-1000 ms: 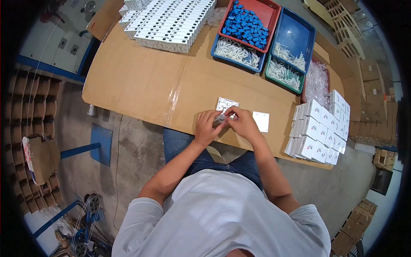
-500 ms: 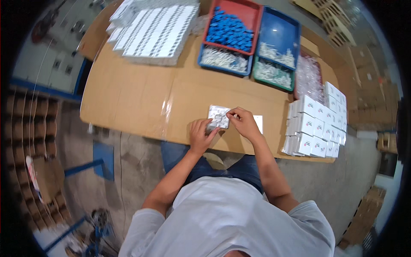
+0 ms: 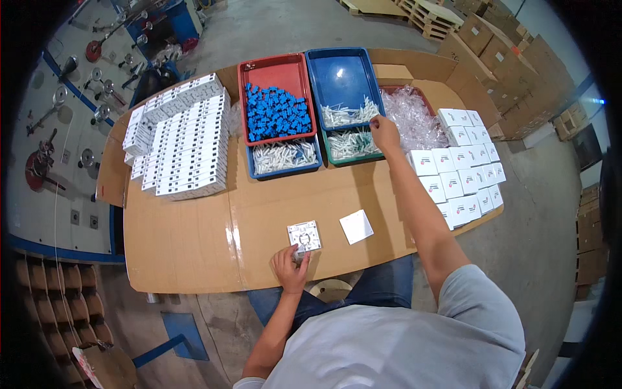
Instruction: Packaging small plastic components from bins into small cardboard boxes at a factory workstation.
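On the near part of the table lies a white square piece (image 3: 304,235) with dark round detail in its middle. My left hand (image 3: 289,268) is at its near-left corner, thumb and fingers closed on that edge; something greyish shows between them. My right hand (image 3: 386,135) reaches far forward to the right edge of a blue tray (image 3: 340,74), which holds small white parts (image 3: 348,115). Its fingers are pinched together, and what they hold is too small to make out. A white square card (image 3: 356,227) lies to the right of the square piece.
White boxes (image 3: 188,149) stand stacked at the left, more white boxes (image 3: 460,188) at the right. A red tray (image 3: 275,67) with blue parts rests over another tray of white parts. A green tray (image 3: 355,157) and clear plastic bags (image 3: 414,117) lie beyond the card.
My right hand has left the square piece and gone forward to the trays. The left hand stays at the piece. The view has tilted up, bringing more of the table's far side into sight.
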